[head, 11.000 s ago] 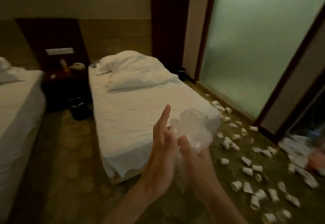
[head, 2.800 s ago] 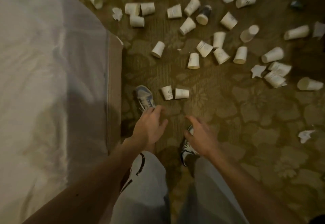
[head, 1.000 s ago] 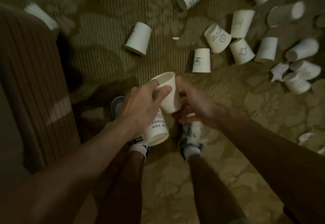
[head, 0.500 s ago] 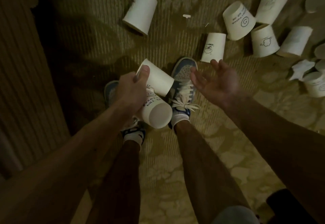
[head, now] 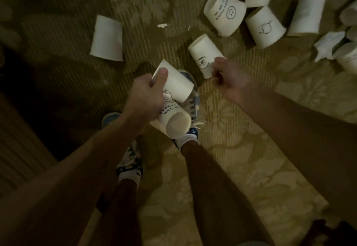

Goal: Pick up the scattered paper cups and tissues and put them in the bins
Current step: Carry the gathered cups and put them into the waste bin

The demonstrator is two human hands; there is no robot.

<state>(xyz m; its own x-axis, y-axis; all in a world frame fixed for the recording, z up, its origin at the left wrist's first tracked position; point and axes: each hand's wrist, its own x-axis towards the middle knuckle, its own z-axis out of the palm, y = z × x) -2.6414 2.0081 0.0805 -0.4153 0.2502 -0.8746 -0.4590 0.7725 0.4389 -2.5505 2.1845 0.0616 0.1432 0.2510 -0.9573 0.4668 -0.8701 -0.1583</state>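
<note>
Over my feet, my left hand (head: 143, 95) grips two white paper cups: a plain one (head: 177, 85) pinned under my thumb and a printed one (head: 173, 120) below it. Just ahead on the carpet, my right hand (head: 231, 79) has its fingers curled round the near end of a third paper cup (head: 202, 54) with a small drawing. More cups lie on the floor: a plain one (head: 107, 38) to the left, a smiley-face one (head: 225, 13) and several others (head: 265, 27) to the upper right. A crumpled tissue (head: 328, 44) lies at the far right. No bin is in view.
I stand on patterned carpet (head: 251, 149) in dim light, with my shoes (head: 191, 102) under my hands. A dark ribbed bed base (head: 19, 149) runs along the left edge. Small paper scraps (head: 162, 25) lie ahead.
My right hand, open half a second ago, has reached forward and curled round the cup on the floor. My left hand still holds its two cups.
</note>
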